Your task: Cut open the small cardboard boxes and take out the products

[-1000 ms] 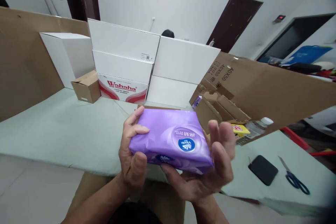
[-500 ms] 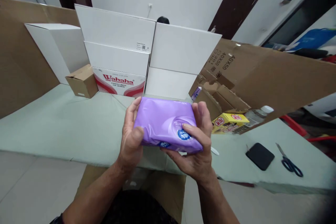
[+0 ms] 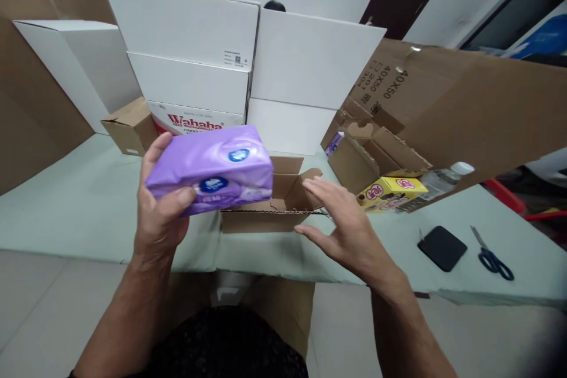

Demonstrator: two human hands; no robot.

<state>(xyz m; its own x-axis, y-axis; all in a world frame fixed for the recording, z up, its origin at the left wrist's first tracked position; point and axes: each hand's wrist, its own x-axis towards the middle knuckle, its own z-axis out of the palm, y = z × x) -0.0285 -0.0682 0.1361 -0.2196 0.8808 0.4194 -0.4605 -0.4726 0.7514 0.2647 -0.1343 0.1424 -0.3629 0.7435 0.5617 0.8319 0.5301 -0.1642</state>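
A purple tissue pack (image 3: 208, 168) with blue round logos is raised above the table, gripped at its left end by my left hand (image 3: 162, 207). My right hand (image 3: 343, 227) is off the pack, its fingers and thumb spread apart. It hovers by the right end of an open brown cardboard box (image 3: 266, 223), which stands on the table directly before me. The pack hides the left part of that box. Whether my right fingertips touch the box's right flap I cannot tell.
White panels (image 3: 314, 62) and a Wahaba-like red-lettered carton (image 3: 195, 121) stand behind. A small brown box (image 3: 130, 130) is at left. To the right are another open box (image 3: 361, 156), a yellow carton (image 3: 392, 192), a clear bottle (image 3: 447, 177), a black flat pad (image 3: 443, 248) and scissors (image 3: 491, 260).
My right hand has let go of the tissue pack and moved slightly right. My left hand has carried the pack left and up, uncovering the open box behind it.
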